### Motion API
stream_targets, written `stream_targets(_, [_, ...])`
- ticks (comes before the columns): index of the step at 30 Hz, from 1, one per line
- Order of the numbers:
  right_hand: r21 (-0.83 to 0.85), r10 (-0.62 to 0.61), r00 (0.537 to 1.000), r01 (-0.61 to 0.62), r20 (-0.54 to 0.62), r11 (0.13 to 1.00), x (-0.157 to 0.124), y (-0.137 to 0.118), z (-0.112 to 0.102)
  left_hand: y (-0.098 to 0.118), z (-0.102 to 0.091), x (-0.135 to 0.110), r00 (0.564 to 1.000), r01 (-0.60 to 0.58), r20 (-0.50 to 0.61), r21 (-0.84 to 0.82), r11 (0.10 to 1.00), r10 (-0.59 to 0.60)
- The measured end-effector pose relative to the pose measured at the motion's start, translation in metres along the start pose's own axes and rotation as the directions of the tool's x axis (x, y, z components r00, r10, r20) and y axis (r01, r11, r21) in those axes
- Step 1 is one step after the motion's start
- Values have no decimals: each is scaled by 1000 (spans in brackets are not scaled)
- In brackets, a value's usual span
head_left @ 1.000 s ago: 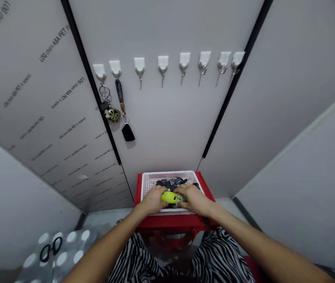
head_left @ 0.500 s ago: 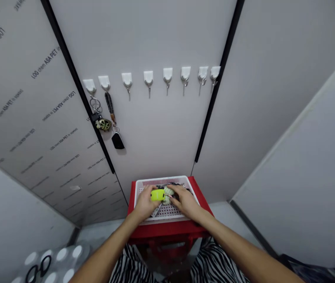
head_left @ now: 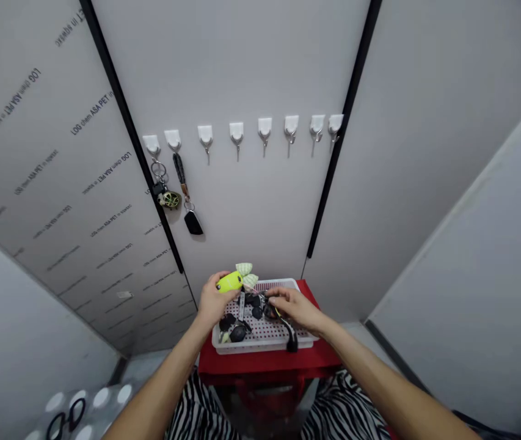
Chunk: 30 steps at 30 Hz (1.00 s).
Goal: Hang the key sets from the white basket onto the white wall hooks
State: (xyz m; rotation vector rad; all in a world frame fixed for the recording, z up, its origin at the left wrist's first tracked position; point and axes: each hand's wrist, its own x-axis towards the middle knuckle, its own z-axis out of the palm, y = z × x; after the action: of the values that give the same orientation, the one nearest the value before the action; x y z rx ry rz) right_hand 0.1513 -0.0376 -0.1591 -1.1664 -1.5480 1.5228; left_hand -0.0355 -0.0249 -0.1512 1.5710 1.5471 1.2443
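My left hand (head_left: 217, 298) grips a bright yellow key fob (head_left: 229, 282) above the left back of a white perforated basket (head_left: 260, 347). A pale green checked bow (head_left: 244, 269) hangs from the fob's right end. Over the right half of the basket, my right hand (head_left: 294, 307) has its fingers pinched on a keychain, whose ring is partly hidden. From under those fingers a black strap (head_left: 290, 335) with a yellow edge runs down over the front rim. Several dark key fobs (head_left: 238, 333) and a silver bar-shaped tag (head_left: 242, 307) lie in the basket.
The basket rests on a red stool (head_left: 260, 363) against the wall. Above it runs a row of white hooks (head_left: 237, 131). Two at the left carry keys: a keyring with a round charm (head_left: 168, 199) and a black car key (head_left: 193, 223). Scissors (head_left: 65, 420) lie at lower left.
My left hand has lifted the yellow fob and bow up and left, away from the right hand. The dark fobs and the black strap have come into view. The camera has shifted slightly.
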Motion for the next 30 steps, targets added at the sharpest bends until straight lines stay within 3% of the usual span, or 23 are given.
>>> stream_targets(3, [227,62,998,-64,16,972,-1,-7,-4,-7,1,-1,1000,7,25,34,999,-8])
stream_targets(5, [356,83,996,-92,41,930,1,-10,-2,-6,4,-8,994,-101,48,114,988,96])
stream_targets(7, [445,79,996,-90,43,891,4,-12,3,-1,10,-17,951,-297,134,159,941,278])
stream_targets(9, [476,64,997,-73,36,876,8,-12,10,7,17,-23,885,-424,255,94,901,390])
stream_targets(11, [464,39,998,-58,51,884,11,-13,18,13,23,-24,878,-378,312,-14,926,363])
stream_targets(13, [420,31,998,-50,51,906,12,-16,23,16,27,-19,923,-229,292,-107,968,251])
stream_targets(16, [279,-50,989,86,-136,956,12,-26,26,19,27,-8,968,-17,237,-248,969,78])
stream_targets(19, [132,-202,938,246,-282,960,16,-43,25,23,23,-1,967,100,253,-361,927,-6])
stream_targets(23, [12,-281,913,297,-296,955,24,-67,26,32,17,-1,969,96,246,-389,916,3])
stream_targets(27, [-64,-357,887,354,-293,933,34,-85,36,41,10,1,995,20,94,-382,924,18])
stream_targets(30, [-150,-445,830,419,-337,896,44,-103,44,51,6,8,999,-39,-30,-389,920,30])
